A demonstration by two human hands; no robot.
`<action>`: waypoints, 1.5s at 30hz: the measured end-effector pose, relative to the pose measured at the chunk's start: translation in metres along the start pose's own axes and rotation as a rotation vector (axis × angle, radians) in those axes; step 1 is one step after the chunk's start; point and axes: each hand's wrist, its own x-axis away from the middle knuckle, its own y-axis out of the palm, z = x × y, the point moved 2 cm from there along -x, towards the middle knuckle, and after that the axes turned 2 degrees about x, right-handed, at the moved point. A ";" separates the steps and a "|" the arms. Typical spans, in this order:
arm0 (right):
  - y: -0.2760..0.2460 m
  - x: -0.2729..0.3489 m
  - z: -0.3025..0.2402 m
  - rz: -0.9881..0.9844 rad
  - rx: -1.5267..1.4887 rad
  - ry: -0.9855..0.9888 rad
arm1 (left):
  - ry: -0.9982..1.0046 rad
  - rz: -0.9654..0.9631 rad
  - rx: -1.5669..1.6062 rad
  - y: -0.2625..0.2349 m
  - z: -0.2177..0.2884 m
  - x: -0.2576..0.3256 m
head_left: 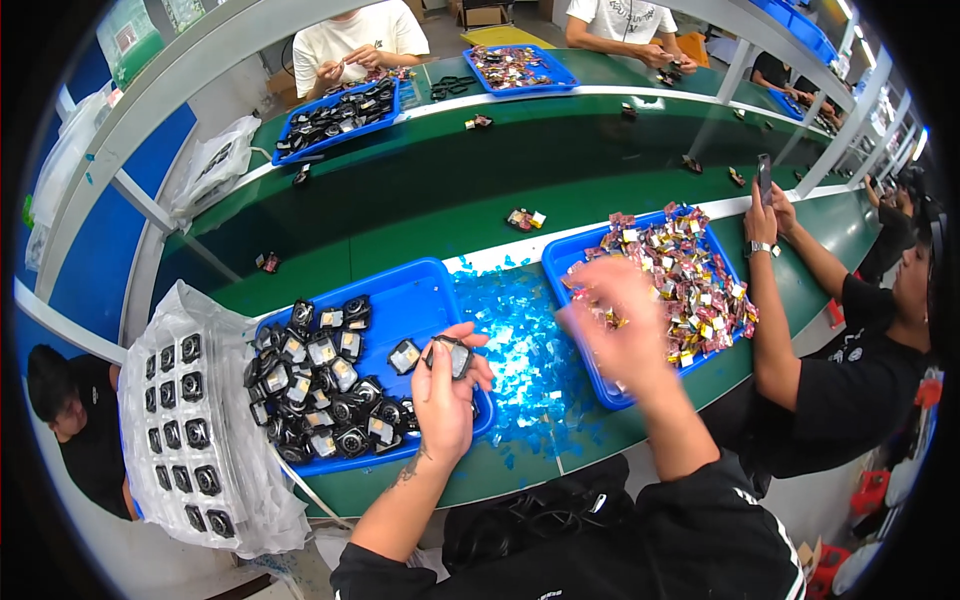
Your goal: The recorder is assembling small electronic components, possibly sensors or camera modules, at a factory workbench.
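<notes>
While our left hand (443,392) pinches a small black part (452,354) by its edges above the near-right corner of the left blue tray (420,290), its long axis runs roughly left to right, tilted slightly down to the right, pale face up. It looks squarish, dark-rimmed with a grey centre. Our right hand (607,318) is blurred over the right blue tray (580,262) of small coloured packets (690,280); we cannot tell its grip.
</notes>
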 end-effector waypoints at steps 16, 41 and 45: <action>-0.071 0.021 0.042 -0.039 0.182 0.332 | -0.208 -0.138 0.060 0.003 0.004 -0.007; 0.026 0.031 -0.019 -0.309 -0.300 0.286 | 0.081 -0.360 -0.633 0.008 -0.001 0.005; 0.022 0.033 -0.033 -0.244 -0.150 0.052 | 0.150 -0.362 -0.595 0.003 -0.008 0.000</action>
